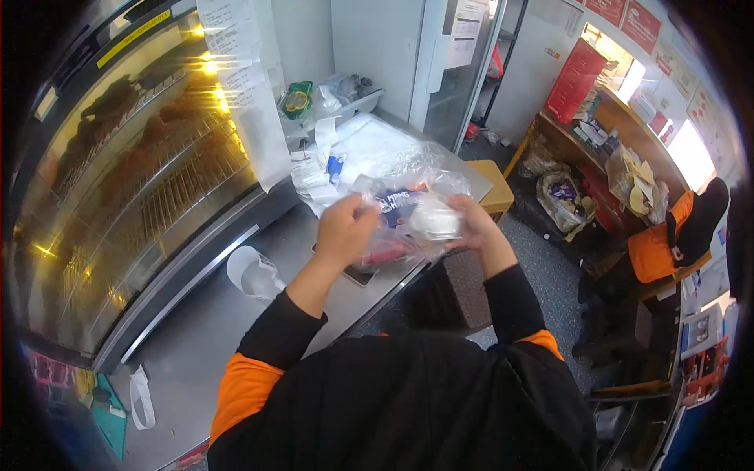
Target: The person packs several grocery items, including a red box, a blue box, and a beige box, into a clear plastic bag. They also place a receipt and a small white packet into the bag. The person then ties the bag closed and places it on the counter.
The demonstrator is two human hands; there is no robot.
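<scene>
My left hand (pixel 347 226) pinches the near-left edge of a clear plastic bag (pixel 389 250), which hangs over the metal counter. In my right hand (pixel 476 226) is a small white container (pixel 436 221) with clear, shiny plastic around it; blur hides whether it is inside the bag or against it. Between the hands shows a dark blue printed packet (pixel 396 203) bearing white writing. Something red (pixel 386 253) shows through the plastic below it. Partly under the bag lies a dark flat object, perhaps a phone (pixel 360 275).
Left stands a lit glass food warmer (pixel 159 159) with wire racks. A stack of clear plastic bags (pixel 377 147) and paper receipts (pixel 312 176) lie beyond my hands. A roll of white paper (pixel 253 274) rests on the counter (pixel 194 353). Another person (pixel 660 241) is at the far right.
</scene>
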